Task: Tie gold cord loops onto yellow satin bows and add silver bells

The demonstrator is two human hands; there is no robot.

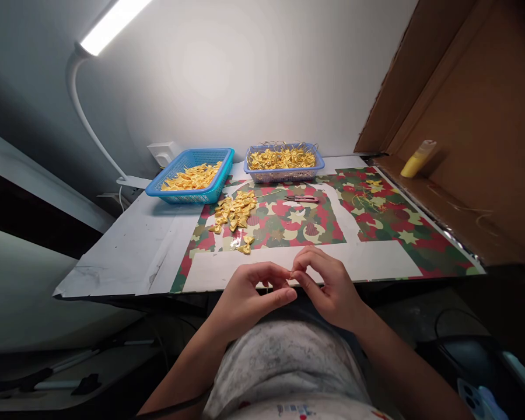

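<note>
My left hand (256,294) is at the table's front edge, fingers curled in toward the right and thumb below them. A thin pale strand, perhaps thread, shows under its fingers. My right hand (328,286) meets it fingertip to fingertip, thumb and forefinger pinched together. Whatever lies between the fingertips is too small and too hidden to name. Just beyond my hands lies a single yellow bow (246,245). Behind it is a loose pile of yellow bows (236,209). Snips with a reddish handle (306,199) rest on the camouflage-patterned sheet (284,224).
A blue basket (221,189) of yellow pieces stands at back left, and a purple-blue basket (284,175) of bows at back centre. Thread scraps (371,201) lie on the right. A yellow thread spool (419,158) stands beside the cardboard wall (472,128). A lamp (81,111) arches over the left.
</note>
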